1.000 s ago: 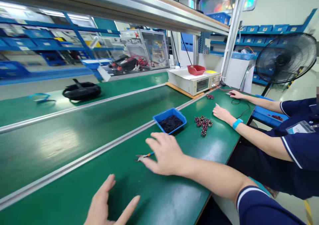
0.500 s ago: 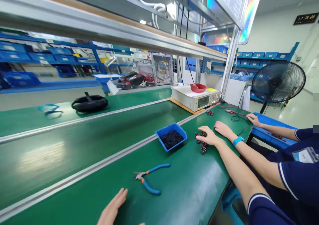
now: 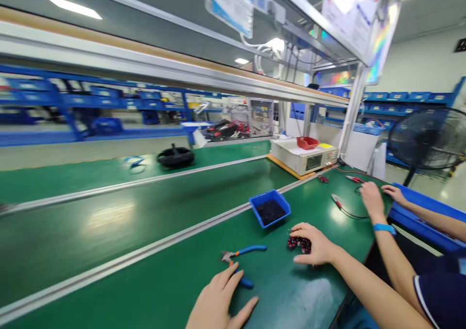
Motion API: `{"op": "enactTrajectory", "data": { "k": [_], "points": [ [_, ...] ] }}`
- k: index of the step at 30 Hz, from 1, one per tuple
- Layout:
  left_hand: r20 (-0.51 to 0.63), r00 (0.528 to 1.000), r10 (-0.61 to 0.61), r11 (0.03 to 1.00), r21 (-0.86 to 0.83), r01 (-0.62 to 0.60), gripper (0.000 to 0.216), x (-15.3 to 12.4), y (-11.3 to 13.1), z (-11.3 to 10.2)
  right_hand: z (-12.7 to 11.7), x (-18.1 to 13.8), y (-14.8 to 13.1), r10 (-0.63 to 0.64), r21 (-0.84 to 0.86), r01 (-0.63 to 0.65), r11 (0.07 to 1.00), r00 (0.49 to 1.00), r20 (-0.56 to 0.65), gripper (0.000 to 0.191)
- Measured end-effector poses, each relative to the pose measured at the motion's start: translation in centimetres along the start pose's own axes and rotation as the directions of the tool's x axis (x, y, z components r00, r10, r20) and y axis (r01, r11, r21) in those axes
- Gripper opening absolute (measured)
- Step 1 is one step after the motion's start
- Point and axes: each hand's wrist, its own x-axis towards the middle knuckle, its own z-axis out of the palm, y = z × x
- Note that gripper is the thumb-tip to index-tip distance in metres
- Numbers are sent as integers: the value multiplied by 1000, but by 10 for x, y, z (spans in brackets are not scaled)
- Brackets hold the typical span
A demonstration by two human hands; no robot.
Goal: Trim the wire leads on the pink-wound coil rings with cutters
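My left hand (image 3: pixel 218 300) is open, its fingers spread just above the green tabletop. Its fingertips overlap one blue handle of the diagonal cutters (image 3: pixel 251 249), which lie with their handles apart; whether they touch is unclear. My right hand (image 3: pixel 316 245) curves around a cluster of small black-and-red parts (image 3: pixel 304 244) on the table, thumb on the near side and fingers on the far side. Part of the cluster is hidden under the palm. Behind it stands a blue tray (image 3: pixel 257 216) holding many thin black pieces (image 3: pixel 270 211).
A co-worker's banded hand (image 3: pixel 373 200) is beside red-tipped test leads (image 3: pixel 338 203) at the right. Their other hand (image 3: pixel 395 193) is by a blue bin (image 3: pixel 433 210). A bench instrument (image 3: pixel 304 159) carries a red tray (image 3: pixel 307 143). Metal rails cross the table; a shelf beam (image 3: pixel 174 76) hangs above.
My view has swung left. My left hand has moved in toward the cutters. My right hand and the black-and-red parts have come nearer me. The co-worker's banded hand has shifted toward the leads.
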Motion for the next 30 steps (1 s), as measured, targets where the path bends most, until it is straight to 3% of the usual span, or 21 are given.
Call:
{"op": "enactTrajectory", "data": {
  "k": [3, 7, 10, 13, 15, 18, 21, 24, 30],
  "points": [
    [77, 994, -81, 996, -41, 84, 30, 17, 11, -6, 14, -18, -30, -31, 43, 29, 999, 999, 44, 60],
    [73, 988, -134, 983, -119, 142, 34, 32, 5, -11, 45, -21, -64, -54, 31, 51, 998, 993, 101, 47],
    [60, 979, -194, 966, -161, 201, 42, 24, -4, -15, 67, -9, -90, -121, 16, 120, 993, 989, 82, 37],
    [57, 961, -269, 933, -232, 275, 41, 0, -6, -24, 69, 16, -107, -210, -11, 210, 978, 977, -29, 35],
    [95, 951, -296, 910, -275, 311, 45, -17, -4, -34, 56, 42, -102, -200, -140, 180, 974, 970, -140, 33],
    [169, 944, -285, 895, -306, 325, 52, -33, 0, -50, 27, 87, -73, 1, -303, -75, 950, 972, -236, 32],
    [197, 932, -305, 893, -281, 352, 51, -31, 5, -56, 8, 125, -36, 195, -400, -238, 885, 970, -148, 27],
    [201, 918, -342, 880, -274, 388, 47, -22, 8, -54, 7, 146, -16, 369, -510, -321, 798, 930, -8, 15],
    [206, 930, -306, 839, -403, 365, 56, -21, 13, -58, 18, 151, -19, 459, -611, -320, 724, 885, 81, 13]
  ]
}}
